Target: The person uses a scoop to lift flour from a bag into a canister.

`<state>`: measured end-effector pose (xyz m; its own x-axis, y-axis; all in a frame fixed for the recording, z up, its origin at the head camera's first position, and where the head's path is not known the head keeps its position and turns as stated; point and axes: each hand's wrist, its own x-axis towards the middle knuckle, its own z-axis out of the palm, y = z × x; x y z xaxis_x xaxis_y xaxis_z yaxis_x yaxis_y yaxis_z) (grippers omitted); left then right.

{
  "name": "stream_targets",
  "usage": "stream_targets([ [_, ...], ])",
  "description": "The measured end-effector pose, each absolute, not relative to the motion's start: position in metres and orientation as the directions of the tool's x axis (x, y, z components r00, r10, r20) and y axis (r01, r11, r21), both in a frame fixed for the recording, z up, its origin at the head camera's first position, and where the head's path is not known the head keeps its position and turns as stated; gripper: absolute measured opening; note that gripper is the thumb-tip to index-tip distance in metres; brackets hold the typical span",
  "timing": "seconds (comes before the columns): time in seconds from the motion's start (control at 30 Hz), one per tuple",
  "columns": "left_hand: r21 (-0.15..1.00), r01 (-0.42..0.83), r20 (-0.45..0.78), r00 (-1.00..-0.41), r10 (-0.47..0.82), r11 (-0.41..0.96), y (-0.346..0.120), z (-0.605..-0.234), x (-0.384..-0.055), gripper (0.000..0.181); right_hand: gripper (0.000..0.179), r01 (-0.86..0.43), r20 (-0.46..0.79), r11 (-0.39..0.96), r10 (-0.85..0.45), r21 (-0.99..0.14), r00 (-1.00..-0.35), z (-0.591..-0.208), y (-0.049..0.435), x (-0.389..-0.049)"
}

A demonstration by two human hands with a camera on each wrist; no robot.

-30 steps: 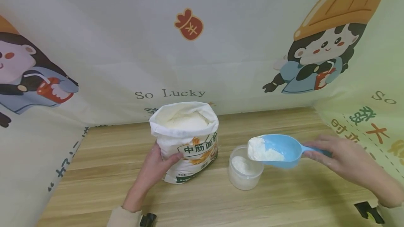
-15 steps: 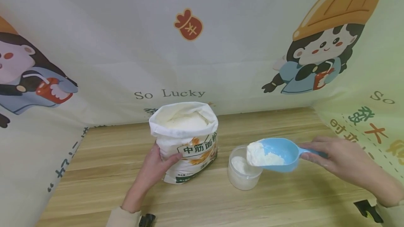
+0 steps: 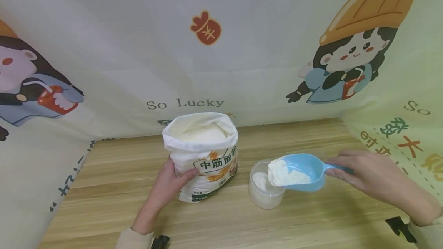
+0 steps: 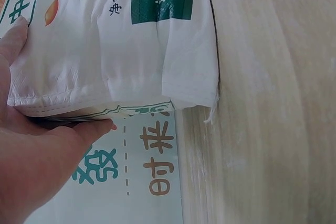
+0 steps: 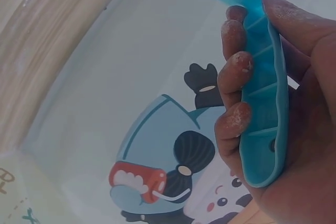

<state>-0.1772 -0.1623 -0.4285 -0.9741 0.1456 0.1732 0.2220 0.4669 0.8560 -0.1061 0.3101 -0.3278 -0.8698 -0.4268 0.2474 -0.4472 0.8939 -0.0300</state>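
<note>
- Behind and to both sides, pale cloth (image 3: 149, 41) printed with cartoon figures (image 3: 360, 49), a red pouch (image 3: 206, 29) and the words "So Lucky"; in front of it, a wood-grain surface (image 3: 104, 191), streaks running mostly from left to right.
- Held in the right hand (image 3: 367, 174), clear of the surface: a blue scoop (image 3: 311, 162), long axis nearly level from side to side in the head view, handle (image 5: 260, 103) to the right, wide mouth pointing left.
- Hollow of the scoop facing up, white powder (image 3: 287, 176) heaped towards the mouth end, bare blue plastic nearer the handle.
- Right fingers (image 5: 236, 74) curled along one side of the handle, thumb against the other side near the neck; specks of white on the fingertips.
- Under the scoop's mouth, a see-through round tub (image 3: 264, 201), upright on the surface, open end up, with white powder inside; contact between scoop and rim impossible to tell.
- Left of the tub and near it, a white printed bag (image 3: 204, 168), roughly upright on the surface, long axis close to vertical, open mouth upward, lettered front towards the head camera; white powder inside.
- Left hand (image 3: 167, 187) at the bag's left side, thumb on the front, fingers behind, pinching the bag between.
- At each wrist, a cream sleeve (image 3: 135, 239).
</note>
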Motion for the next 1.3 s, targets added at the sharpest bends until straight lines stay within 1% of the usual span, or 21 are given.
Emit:
stream_targets([
  [0.2,0.857,0.223,0.175,-0.974,0.144,0.465,-0.163,-0.43,-0.178,0.068,0.012,-0.443,0.234,0.896,-0.434,0.011,-0.87,-0.323,0.306,-0.108],
  [0.27,0.858,0.223,0.176,-0.974,0.144,0.463,-0.163,-0.43,-0.178,0.067,0.01,-0.448,0.232,0.894,-0.44,0.019,-0.868,-0.322,0.305,-0.108],
  [0.33,0.858,0.225,0.177,-0.974,0.144,0.463,-0.163,-0.43,-0.178,0.067,0.01,-0.455,0.233,0.89,-0.447,0.021,-0.864,-0.32,0.303,-0.108],
  [0.47,0.858,0.228,0.179,-0.973,0.148,0.461,-0.163,-0.43,-0.177,0.066,0.02,-0.461,0.223,0.887,-0.455,0.027,-0.862,-0.318,0.3,-0.109],
  [0.6,0.862,0.232,0.18,-0.971,0.154,0.452,-0.163,-0.43,-0.177,0.067,0.024,-0.477,0.235,0.878,-0.473,0.043,-0.849,-0.315,0.298,-0.109],
  [0.8,0.859,0.246,0.192,-0.968,0.163,0.448,-0.164,-0.431,-0.178,0.067,0.021,-0.485,0.216,0.873,-0.483,0.046,-0.849,-0.31,0.292,-0.112],
  [1.0,0.857,0.251,0.197,-0.967,0.163,0.451,-0.164,-0.432,-0.179,0.067,0.019,-0.518,0.235,0.852,-0.519,0.071,-0.822,-0.307,0.288,-0.113],
  [1.3,0.856,0.259,0.202,-0.964,0.172,0.448,-0.163,-0.432,-0.179,0.065,0.017,-0.522,0.237,0.847,-0.53,0.099,-0.814,-0.302,0.282,-0.113],
])
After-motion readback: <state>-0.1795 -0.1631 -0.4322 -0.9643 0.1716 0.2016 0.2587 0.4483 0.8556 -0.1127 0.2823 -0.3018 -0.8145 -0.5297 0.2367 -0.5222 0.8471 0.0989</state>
